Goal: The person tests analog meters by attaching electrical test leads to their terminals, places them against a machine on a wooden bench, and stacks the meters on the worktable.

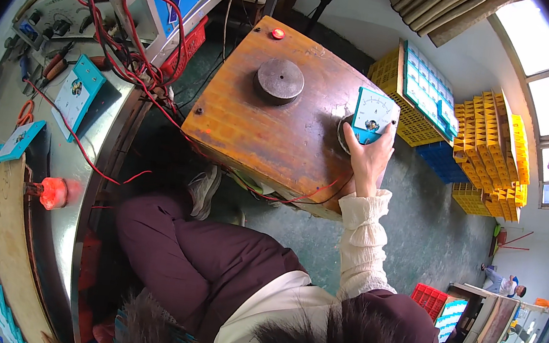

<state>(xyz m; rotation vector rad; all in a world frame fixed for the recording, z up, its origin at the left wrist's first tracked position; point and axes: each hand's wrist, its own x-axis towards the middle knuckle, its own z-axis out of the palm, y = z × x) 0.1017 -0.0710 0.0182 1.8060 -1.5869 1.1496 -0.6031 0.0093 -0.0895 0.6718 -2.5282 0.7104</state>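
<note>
My right hand (369, 158), in a cream ruffled cuff, is closed on the lower edge of a panel meter (374, 108) with a teal frame and a white dial. Thumb and fingers grip it from both sides. The meter is over a dark round disc (342, 133) at the right of a wooden box top (241, 110); whether the two touch, I cannot tell. A second round metal disc (280, 81) sits on the box further left, and a small red light (277, 33) is at its far corner. My left hand does not show.
At left, a metal bench (66, 243) carries teal meters (79, 92), orange scissors (26, 113) and a red glowing lamp (54, 193). Red and black leads (144, 68) hang off it. Stacked yellow crates (484, 144) stand right. A person (508, 286) is far right.
</note>
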